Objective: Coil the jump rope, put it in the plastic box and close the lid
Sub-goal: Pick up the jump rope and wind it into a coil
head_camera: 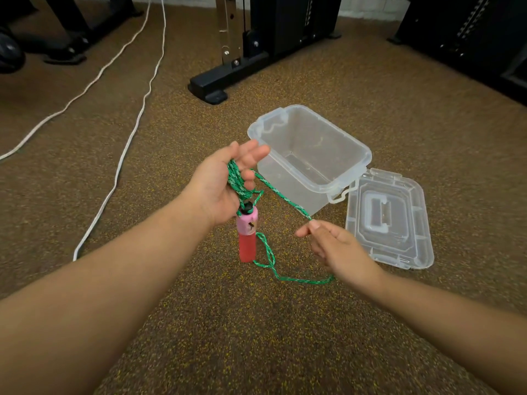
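Right then, your left hand (221,183) was palm-up with the fingers loosely spread, several turns of the green jump rope (281,196) wound around it and the pink-and-red handle (247,236) hanging just below the palm. Your right hand (332,246) pinched one strand between thumb and forefinger, the remaining fingers curled in. From that pinch the rope ran taut up to your left hand, while a slack loop lay on the speckled floor (228,323) between your wrists. Beyond your hands the clear plastic box (310,155) stood open, and its lid (389,220) lay flat on the floor, touching the box's right side.
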Demonstrator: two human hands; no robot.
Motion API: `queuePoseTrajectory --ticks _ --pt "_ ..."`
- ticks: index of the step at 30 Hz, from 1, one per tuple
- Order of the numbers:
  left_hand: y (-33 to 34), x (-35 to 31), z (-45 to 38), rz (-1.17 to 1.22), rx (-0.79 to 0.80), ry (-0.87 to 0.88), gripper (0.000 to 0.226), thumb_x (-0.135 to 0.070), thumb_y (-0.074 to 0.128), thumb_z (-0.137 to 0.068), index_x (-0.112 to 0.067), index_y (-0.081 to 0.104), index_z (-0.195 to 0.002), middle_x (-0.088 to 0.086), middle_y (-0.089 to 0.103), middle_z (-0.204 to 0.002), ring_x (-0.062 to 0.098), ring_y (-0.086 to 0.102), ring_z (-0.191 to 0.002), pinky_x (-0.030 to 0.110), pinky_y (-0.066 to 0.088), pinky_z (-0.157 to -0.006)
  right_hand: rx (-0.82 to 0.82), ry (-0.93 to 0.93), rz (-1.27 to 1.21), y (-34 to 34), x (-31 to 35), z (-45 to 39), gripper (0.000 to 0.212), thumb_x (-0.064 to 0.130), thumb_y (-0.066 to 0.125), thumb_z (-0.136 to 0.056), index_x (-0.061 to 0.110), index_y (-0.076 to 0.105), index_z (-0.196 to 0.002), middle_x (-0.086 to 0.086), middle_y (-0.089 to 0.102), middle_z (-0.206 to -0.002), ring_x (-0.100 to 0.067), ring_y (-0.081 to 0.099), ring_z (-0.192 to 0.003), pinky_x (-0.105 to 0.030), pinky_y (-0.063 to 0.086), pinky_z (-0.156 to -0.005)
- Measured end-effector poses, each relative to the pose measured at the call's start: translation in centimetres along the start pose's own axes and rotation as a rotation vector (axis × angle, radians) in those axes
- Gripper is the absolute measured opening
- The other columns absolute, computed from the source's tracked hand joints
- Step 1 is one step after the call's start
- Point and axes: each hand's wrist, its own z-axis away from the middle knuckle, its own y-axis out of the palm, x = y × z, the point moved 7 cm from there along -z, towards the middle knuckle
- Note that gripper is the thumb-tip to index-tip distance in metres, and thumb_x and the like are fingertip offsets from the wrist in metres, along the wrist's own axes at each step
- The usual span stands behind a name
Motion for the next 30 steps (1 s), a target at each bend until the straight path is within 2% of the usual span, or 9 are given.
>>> queuePoseTrajectory --ticks 3,7,12,16,18,21,24,27,30 --pt "-0.3 -0.1 -0.1 0.031 -0.042 0.030 0.032 -0.024 0.032 -0.102 -0.008 0.059 -0.111 -0.003 0.076 -0.073 0.003 0.053 -0.039 0.014 0.040 -0.040 -0.089 0.019 0.035 0.1 -0.1 0.1 0.025 0.033 0.038 -0.100 0.020 0.059 -0.102 0.007 0.039 -0.058 -0.004 0.031 -0.045 -0.018 0.028 -0.042" --pt "-0.9 -0.5 -0.1 0.055 -0.088 0.056 0.032 -0.025 0.031 -0.102 -0.009 0.058 -0.112 -0.001 0.076 -0.075 0.005 0.061 -0.046 0.014 0.044 -0.043 -0.048 -0.083 0.180 0.8 1.3 0.4 0.026 0.029 0.043 -0.099 0.009 0.057 -0.090 0.008 0.039 -0.056 -0.002 0.032 -0.046 -0.015 0.029 -0.044" --pt "-1.4 -1.2 -0.5 0.085 -0.134 0.083 0.037 -0.028 0.029 -0.103 -0.007 0.051 -0.123 -0.001 0.076 -0.074 0.007 0.070 -0.059 0.017 0.049 -0.051 -0.010 -0.385 0.526 1.7 4.0 1.5 0.024 0.053 0.048 -0.089 0.031 0.055 -0.085 0.013 0.052 -0.060 -0.003 0.047 -0.055 -0.025 0.043 -0.055" --pt "-1.1 -0.3 -0.5 0.088 -0.113 0.027 0.062 -0.046 0.030 -0.099 0.001 0.033 -0.140 0.010 0.073 -0.092 0.017 0.072 -0.080 0.026 0.055 -0.071 0.124 -0.568 0.830 4.3 6.3 2.9 0.031 0.053 0.037 -0.092 0.029 0.057 -0.092 0.017 0.058 -0.077 -0.005 0.057 -0.072 -0.033 0.051 -0.064" --pt "-0.2 0.9 -0.1 -0.004 -0.052 -0.060 0.082 -0.061 0.024 -0.094 0.005 0.027 -0.142 0.018 0.070 -0.099 0.025 0.070 -0.088 0.032 0.053 -0.081 0.200 -0.674 0.832 5.5 8.2 3.7 0.034 0.049 0.035 -0.094 0.025 0.059 -0.090 0.011 0.060 -0.077 -0.008 0.056 -0.071 -0.030 0.048 -0.062" --pt "1.2 3.2 1.3 -0.316 0.096 -0.247 0.099 -0.073 0.009 -0.086 0.006 0.042 -0.135 0.030 0.065 -0.110 0.036 0.065 -0.095 0.034 0.048 -0.085 0.177 -0.713 0.599 5.0 11.4 3.5 0.029 0.041 0.041 -0.095 0.024 0.063 -0.085 0.011 0.061 -0.073 -0.004 0.055 -0.067 -0.029 0.048 -0.064" --pt "2.1 4.9 2.7 -0.537 0.324 -0.370 0.114 -0.079 0.000 -0.080 0.014 0.049 -0.124 0.038 0.060 -0.106 0.040 0.064 -0.090 0.034 0.049 -0.078 0.122 -0.607 0.268 2.6 13.1 1.5 0.024 0.032 0.046 -0.096 0.026 0.060 -0.077 0.003 0.060 -0.060 -0.017 0.060 -0.056 -0.042 0.052 -0.058" --pt "2.6 5.6 3.5 -0.653 0.477 -0.457 0.121 -0.083 -0.005 -0.071 0.011 0.052 -0.121 0.030 0.067 -0.084 0.031 0.067 -0.062 0.026 0.051 -0.055 -0.017 -0.603 0.342 0.4 13.6 0.0 0.029 0.039 0.046 -0.093 0.025 0.059 -0.072 0.012 0.056 -0.057 -0.001 0.050 -0.053 -0.018 0.039 -0.055" --pt "3.5 5.8 4.7 -0.610 0.626 -0.578 0.127 -0.087 0.001 -0.061 0.010 0.054 -0.122 0.023 0.070 -0.072 0.026 0.066 -0.048 0.020 0.047 -0.043 -0.076 -0.529 0.350 -1.1 12.4 -1.4 0.031 0.039 0.045 -0.094 0.028 0.056 -0.068 0.018 0.053 -0.055 0.001 0.047 -0.055 -0.021 0.036 -0.058"
